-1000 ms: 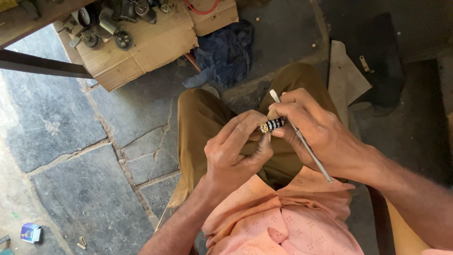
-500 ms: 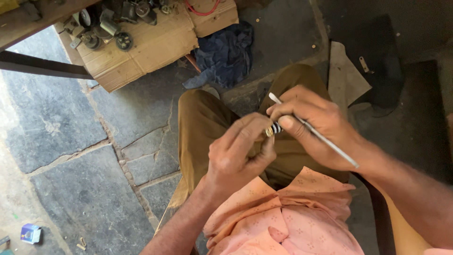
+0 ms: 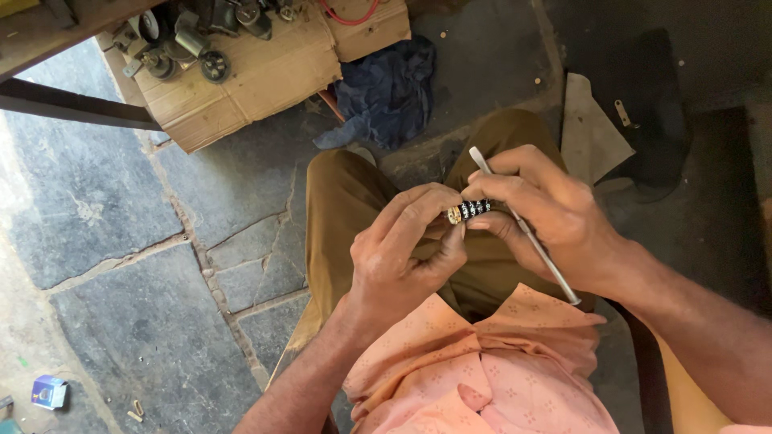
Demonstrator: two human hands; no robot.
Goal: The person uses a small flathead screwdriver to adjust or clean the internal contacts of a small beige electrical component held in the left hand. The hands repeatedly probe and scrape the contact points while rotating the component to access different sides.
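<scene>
Head view, frame centre: my left hand [image 3: 402,257] and right hand [image 3: 547,213] pinch a small cylinder [image 3: 470,210] between fingertips over my lap, steadying it. My right also closes on a thin metal rod [image 3: 527,233], slanting toward lower right. The cylinder is black with pale bands and a brass end.

A tan cardboard box [image 3: 265,76] sits well beyond the fingers, upper left. A small blue-and-white packet [image 3: 48,391] lies far off, lower left.
</scene>
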